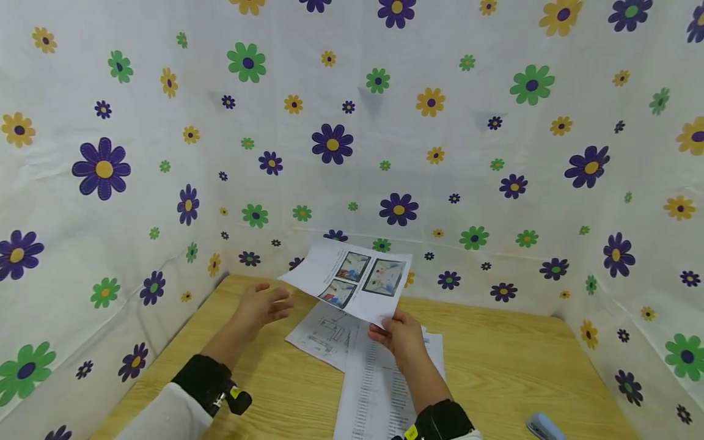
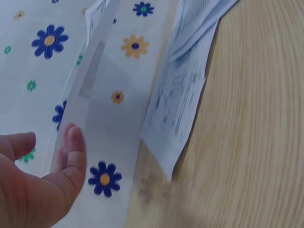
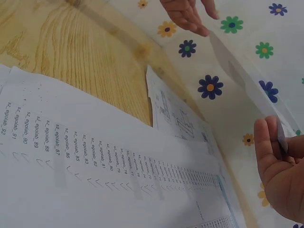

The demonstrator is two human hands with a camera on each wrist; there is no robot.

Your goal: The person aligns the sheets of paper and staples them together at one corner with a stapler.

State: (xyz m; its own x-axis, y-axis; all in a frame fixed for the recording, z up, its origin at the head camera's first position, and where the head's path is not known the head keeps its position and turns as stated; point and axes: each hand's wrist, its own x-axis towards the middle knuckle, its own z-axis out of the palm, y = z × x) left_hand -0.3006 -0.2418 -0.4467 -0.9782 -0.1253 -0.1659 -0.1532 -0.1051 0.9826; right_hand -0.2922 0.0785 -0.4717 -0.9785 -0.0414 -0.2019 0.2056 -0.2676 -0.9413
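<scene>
Your right hand (image 1: pixel 404 342) pinches the photo sheet (image 1: pixel 354 278) by its near right corner, between thumb and fingers, holding it tilted above the wooden table (image 1: pixel 495 366); three dark-framed pictures show on the face turned toward you. Your left hand (image 1: pixel 264 308), well apart from the right, is raised just beside the sheet's left edge, its fingers loosely extended; whether a fingertip touches the paper you cannot tell. Beneath, on the table, the list sheet (image 1: pixel 368 391), with printed rows and tick marks legible in the right wrist view, partly covers the diagram sheet (image 1: pixel 324 333). To your right lies a light-blue object (image 1: pixel 544 426), cut off by the lower edge. A flowered cloth (image 1: pixel 473 183) hangs behind the table.
</scene>
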